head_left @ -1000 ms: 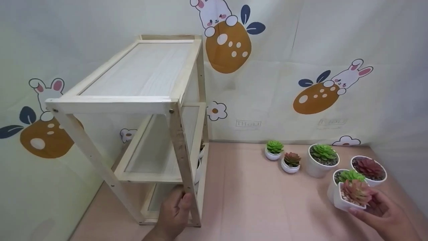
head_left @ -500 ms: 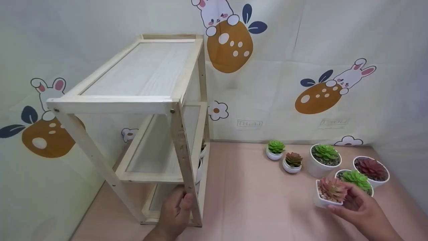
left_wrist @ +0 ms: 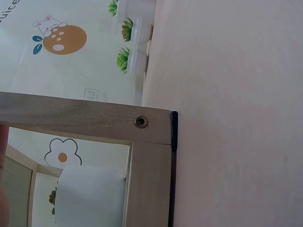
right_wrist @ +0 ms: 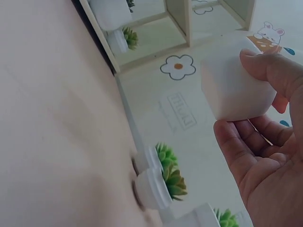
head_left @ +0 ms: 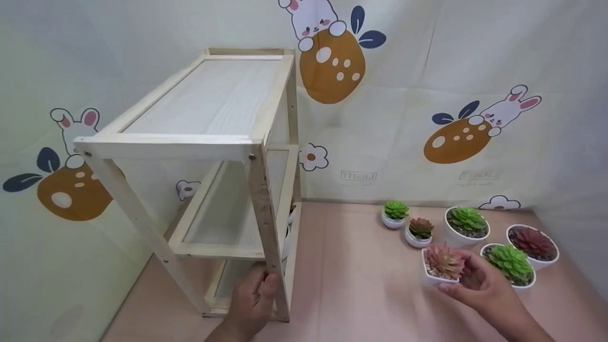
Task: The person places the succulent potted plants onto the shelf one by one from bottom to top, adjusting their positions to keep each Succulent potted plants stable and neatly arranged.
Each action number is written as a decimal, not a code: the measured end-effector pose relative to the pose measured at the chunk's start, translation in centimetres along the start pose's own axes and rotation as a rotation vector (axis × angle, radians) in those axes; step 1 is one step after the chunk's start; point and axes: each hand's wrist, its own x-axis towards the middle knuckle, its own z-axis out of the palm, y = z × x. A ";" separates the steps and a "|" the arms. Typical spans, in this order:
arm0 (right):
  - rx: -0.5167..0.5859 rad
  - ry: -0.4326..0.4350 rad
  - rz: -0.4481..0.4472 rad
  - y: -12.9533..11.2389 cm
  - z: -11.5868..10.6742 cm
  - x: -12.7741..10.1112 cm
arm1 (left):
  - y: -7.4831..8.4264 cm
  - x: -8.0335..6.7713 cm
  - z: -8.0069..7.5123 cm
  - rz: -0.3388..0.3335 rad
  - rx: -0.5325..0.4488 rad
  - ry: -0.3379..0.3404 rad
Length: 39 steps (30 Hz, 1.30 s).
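Observation:
My right hand (head_left: 482, 287) holds a square white pot with a pink succulent (head_left: 444, 263), raised over the pink tabletop; in the right wrist view the thumb lies on one side of the white pot (right_wrist: 236, 82) and fingers are under it. At the left, my left hand (head_left: 249, 299) grips the front right leg of a pale wooden three-tier shelf (head_left: 266, 213), low down. The left wrist view shows that leg's foot with a bolt (left_wrist: 141, 121). Potted plants stand on the bottom tier, a white pot (right_wrist: 111, 16) and a small succulent (right_wrist: 129, 39) among them, mostly hidden in the head view.
On the right of the pink tabletop (head_left: 351, 266) stand two small succulents, one green (head_left: 396, 209), one reddish (head_left: 421, 229). Larger round pots hold a green succulent (head_left: 467, 218), a dark red one (head_left: 533, 241) and another green one (head_left: 509, 263). A printed cloth (head_left: 389, 133) hangs behind.
My right hand has carried the pink succulent leftward, away from the larger round pots. My left hand stays on the shelf leg. The head view has shifted slightly.

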 end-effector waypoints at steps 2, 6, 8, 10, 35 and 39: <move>0.018 -0.009 -0.005 -0.4 0.4 0.2 | 0.0 0.1 0.0 0.004 -0.003 0.005; 0.074 -0.032 -0.010 -0.9 1.5 0.6 | 0.1 0.1 0.1 -0.005 -0.005 0.018; 0.091 -0.046 -0.015 -1.2 2.1 0.9 | 0.1 0.1 0.1 -0.013 -0.002 0.023; 0.115 -0.059 -0.021 -1.5 2.7 1.0 | 0.2 0.1 0.1 -0.013 0.001 0.026; 0.232 -0.264 -0.216 -4.2 10.4 3.6 | 0.0 0.2 0.1 0.035 -0.011 0.018; 0.242 -0.305 -0.230 -4.3 11.9 3.9 | 0.1 0.2 0.1 0.044 -0.001 0.028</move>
